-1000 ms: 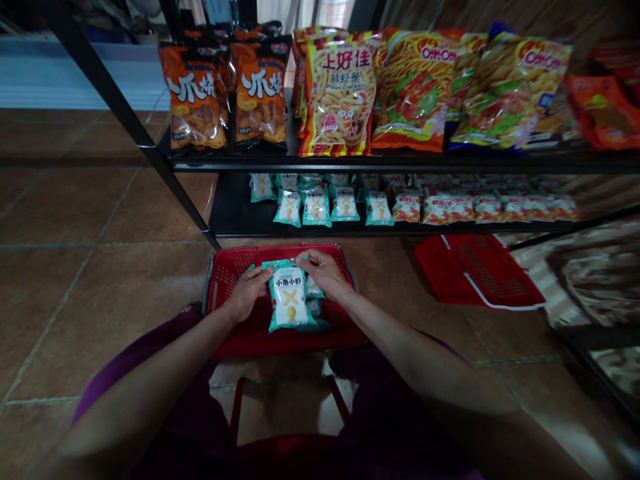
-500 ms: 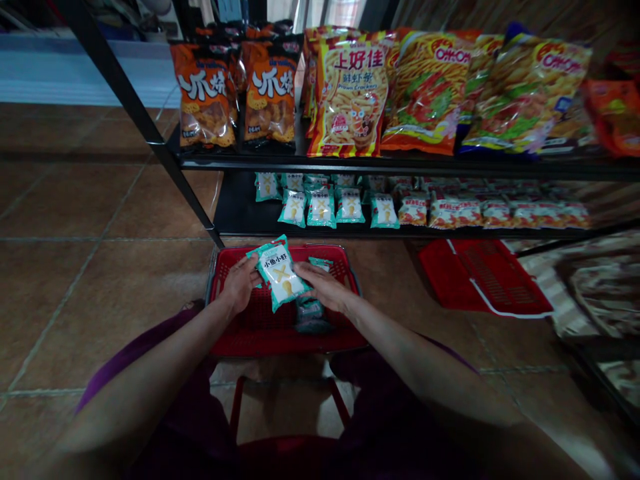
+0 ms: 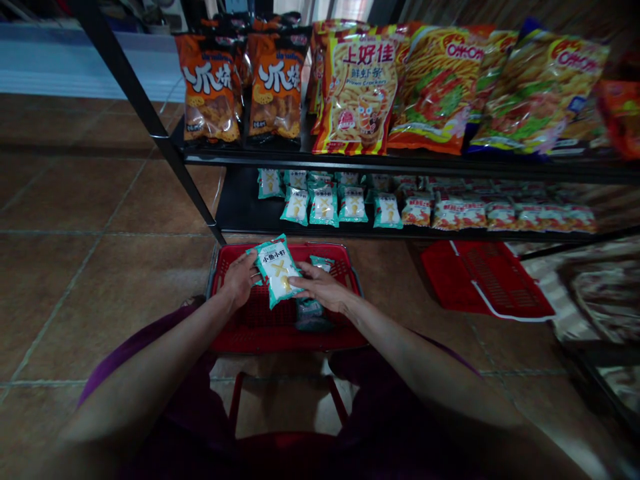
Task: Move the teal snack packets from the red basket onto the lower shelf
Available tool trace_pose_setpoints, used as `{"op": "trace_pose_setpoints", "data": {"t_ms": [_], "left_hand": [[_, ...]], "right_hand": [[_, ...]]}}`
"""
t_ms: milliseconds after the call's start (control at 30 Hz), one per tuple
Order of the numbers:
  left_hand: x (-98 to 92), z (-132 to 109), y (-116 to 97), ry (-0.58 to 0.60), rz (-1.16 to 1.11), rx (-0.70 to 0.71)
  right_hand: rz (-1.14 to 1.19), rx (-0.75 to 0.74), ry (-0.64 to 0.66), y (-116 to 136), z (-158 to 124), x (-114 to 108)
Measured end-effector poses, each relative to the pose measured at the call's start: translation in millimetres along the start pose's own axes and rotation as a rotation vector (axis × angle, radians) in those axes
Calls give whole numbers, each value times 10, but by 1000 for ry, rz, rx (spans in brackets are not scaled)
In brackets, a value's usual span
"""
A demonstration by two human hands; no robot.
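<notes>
Between my hands is a small teal-and-white snack bag [image 3: 277, 268], printed side up, tilted above the red shopping basket [image 3: 250, 341]. My left hand [image 3: 240, 279] grips its left edge, and a bit of teal wrapper shows under those fingers; I cannot tell whether that is a second bag. My right hand [image 3: 324, 288] pinches the lower right side, thumb on top of the wrapper. Inside the basket, partly covered by my right hand, lie more teal bags [image 3: 310, 309].
A black shelf [image 3: 300, 160] stands right beyond the basket, with large snack bags [image 3: 356, 93] on top. Lower down sit rows of small teal bags [image 3: 324, 205] and red-and-white packets [image 3: 459, 212]. Another red basket [image 3: 480, 277] rests on the tiled floor at right.
My right hand has slid slightly down and left along the snack bag, its thumb now further over the front. The bag sits a little more upright. The camera view has shifted slightly.
</notes>
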State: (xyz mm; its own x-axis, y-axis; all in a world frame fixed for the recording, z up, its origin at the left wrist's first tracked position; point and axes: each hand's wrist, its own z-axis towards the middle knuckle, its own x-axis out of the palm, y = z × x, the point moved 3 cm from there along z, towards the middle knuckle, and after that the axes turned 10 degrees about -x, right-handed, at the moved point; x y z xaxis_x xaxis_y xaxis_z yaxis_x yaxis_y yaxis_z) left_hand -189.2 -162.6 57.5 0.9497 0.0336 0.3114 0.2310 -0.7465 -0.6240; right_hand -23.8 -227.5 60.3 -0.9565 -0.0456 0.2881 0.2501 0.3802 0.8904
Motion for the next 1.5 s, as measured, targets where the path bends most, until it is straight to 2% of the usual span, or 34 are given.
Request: {"op": "trace_pose_setpoints", "data": {"t_ms": [433,733,1100,1333,1500], "left_hand": [[-4,17,15,6,-17,-29],[62,-53,8,105,-32,-100],[111,-149,116,254,79,-109],[100,-126,148,197,87,-80],[61,-63,147,132,-7,-72]], "right_hand": [[43,13,-9,24,-27,28],[26,-64,-62,-61,1,-13],[17,-56,-172,27,9,-4],[80,-59,-162,3,25,28],[163,25,-259,-21,-1,54]]}}
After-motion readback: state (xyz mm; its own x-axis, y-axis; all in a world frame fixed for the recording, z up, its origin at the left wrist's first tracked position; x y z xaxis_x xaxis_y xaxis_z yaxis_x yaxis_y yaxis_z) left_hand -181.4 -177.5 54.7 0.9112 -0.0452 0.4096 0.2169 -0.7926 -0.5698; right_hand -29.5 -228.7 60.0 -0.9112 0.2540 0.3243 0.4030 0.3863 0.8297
